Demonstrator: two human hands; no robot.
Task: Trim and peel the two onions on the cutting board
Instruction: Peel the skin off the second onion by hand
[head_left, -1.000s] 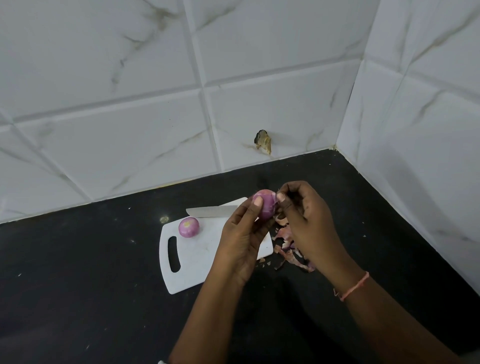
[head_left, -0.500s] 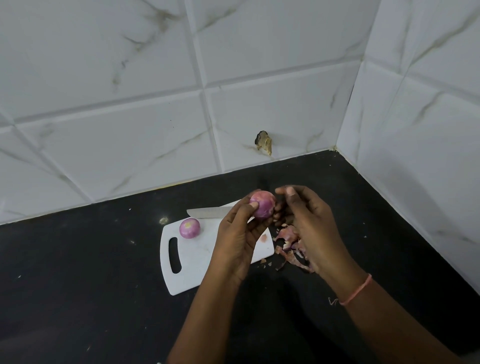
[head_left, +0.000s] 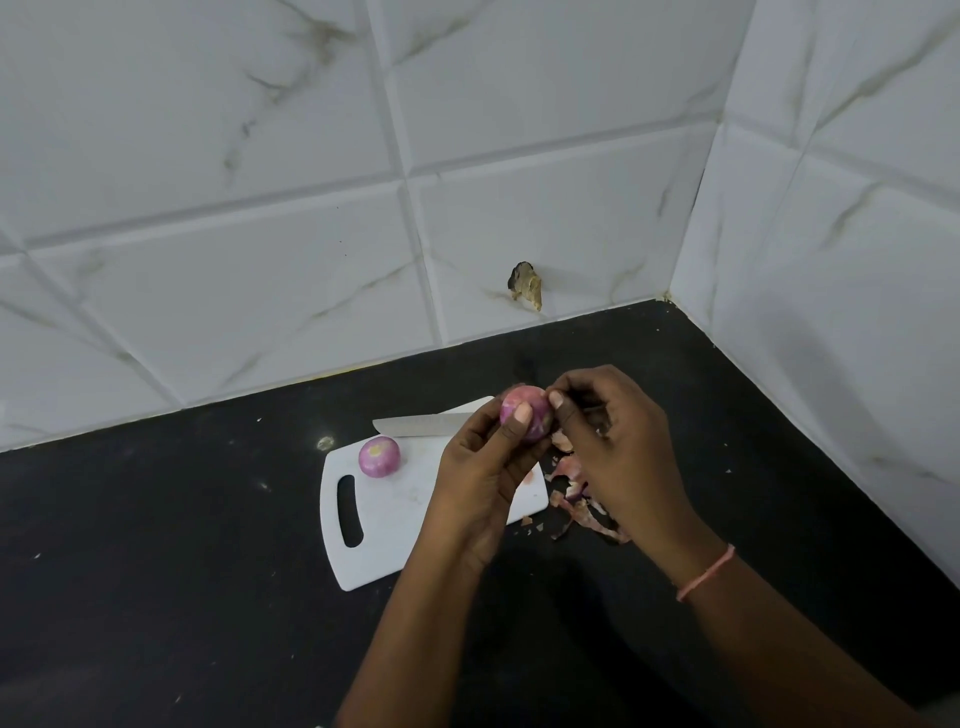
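Observation:
My left hand (head_left: 483, 467) holds a small pink onion (head_left: 535, 410) above the far right corner of the white cutting board (head_left: 395, 525), thumb across its front. My right hand (head_left: 613, 441) pinches at the onion's right side with thumb and fingers curled. A second peeled pink onion (head_left: 379, 456) sits on the board near the handle slot. A knife (head_left: 415, 425) lies along the board's far edge, blade pointing left; its handle is hidden behind my hands.
A pile of pink onion skins (head_left: 576, 499) lies on the black counter (head_left: 156, 571) right of the board, partly under my right hand. Small skin bits scatter near the board's corner. White tiled walls meet in a corner at the back right.
My right hand's fingers have closed back in onto the onion's right side. The left hand has turned the onion slightly and kept hold of it.

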